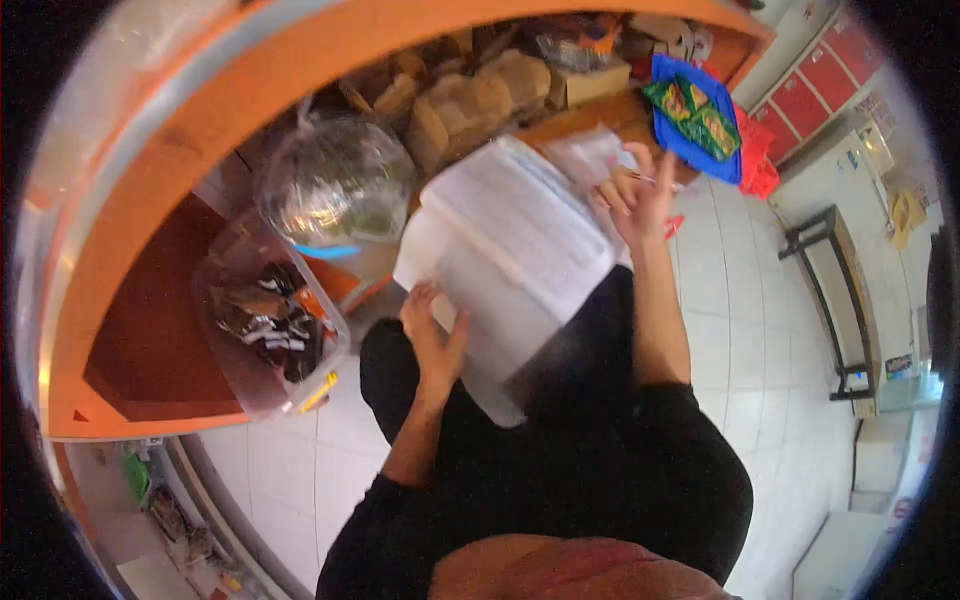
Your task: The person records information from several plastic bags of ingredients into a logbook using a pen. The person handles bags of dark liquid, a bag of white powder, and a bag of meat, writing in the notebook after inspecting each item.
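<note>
A stack of white papers (515, 225), like an open notebook with printed or written sheets, lies across the table edge and over my lap. A greyish sheet (490, 325) hangs from its near side. My left hand (435, 335) is at the stack's lower left edge, thumb and fingers curled round a pale corner of the paper. Beyond the stack's right edge is my right hand (637, 195), its index finger stretched and the other fingers curled. A thin pale thing seems to be between them, too blurred to name. Beside it lies a clear plastic bag (590, 155).
To the left stand a clear bag of greenish contents (340, 185) and a clear plastic bin (270, 330) of dark packets. Brown cardboard trays (470, 105) are at the back. Green packets (705, 120) lie on a blue tray (680, 75) at right. An orange counter rim (180, 130) curves around.
</note>
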Demonstrator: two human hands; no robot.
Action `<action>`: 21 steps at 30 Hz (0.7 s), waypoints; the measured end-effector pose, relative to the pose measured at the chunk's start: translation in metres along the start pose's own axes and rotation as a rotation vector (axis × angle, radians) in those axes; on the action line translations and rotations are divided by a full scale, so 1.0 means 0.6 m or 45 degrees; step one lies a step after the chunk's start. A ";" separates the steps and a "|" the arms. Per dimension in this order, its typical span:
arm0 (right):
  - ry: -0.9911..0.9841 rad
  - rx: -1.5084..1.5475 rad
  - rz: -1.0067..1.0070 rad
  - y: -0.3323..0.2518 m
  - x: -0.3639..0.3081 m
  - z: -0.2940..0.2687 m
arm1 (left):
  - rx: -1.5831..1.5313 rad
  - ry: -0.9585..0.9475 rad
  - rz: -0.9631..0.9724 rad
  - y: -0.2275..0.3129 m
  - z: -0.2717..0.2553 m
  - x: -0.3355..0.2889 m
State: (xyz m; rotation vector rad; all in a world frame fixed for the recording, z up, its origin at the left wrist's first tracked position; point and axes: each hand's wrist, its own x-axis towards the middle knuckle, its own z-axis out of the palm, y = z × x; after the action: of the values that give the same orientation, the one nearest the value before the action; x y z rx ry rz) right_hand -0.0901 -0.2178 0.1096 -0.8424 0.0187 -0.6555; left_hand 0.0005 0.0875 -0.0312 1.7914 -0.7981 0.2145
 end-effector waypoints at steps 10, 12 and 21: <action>0.230 -1.175 -0.061 0.111 0.032 -0.144 | 0.484 -0.731 0.205 0.109 0.092 0.045; 0.262 -1.282 -0.149 0.107 0.037 -0.160 | 0.501 -0.723 0.223 0.106 0.102 0.042; 0.071 -1.173 -0.086 0.151 -0.014 -0.091 | 0.336 -0.645 0.123 0.099 0.129 0.056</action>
State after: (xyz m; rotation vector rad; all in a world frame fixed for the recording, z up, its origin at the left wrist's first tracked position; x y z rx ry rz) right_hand -0.0631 -0.2070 0.0078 -1.7137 0.3668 -0.7346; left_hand -0.0286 -0.0053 0.0028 2.0913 -1.2625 -0.0840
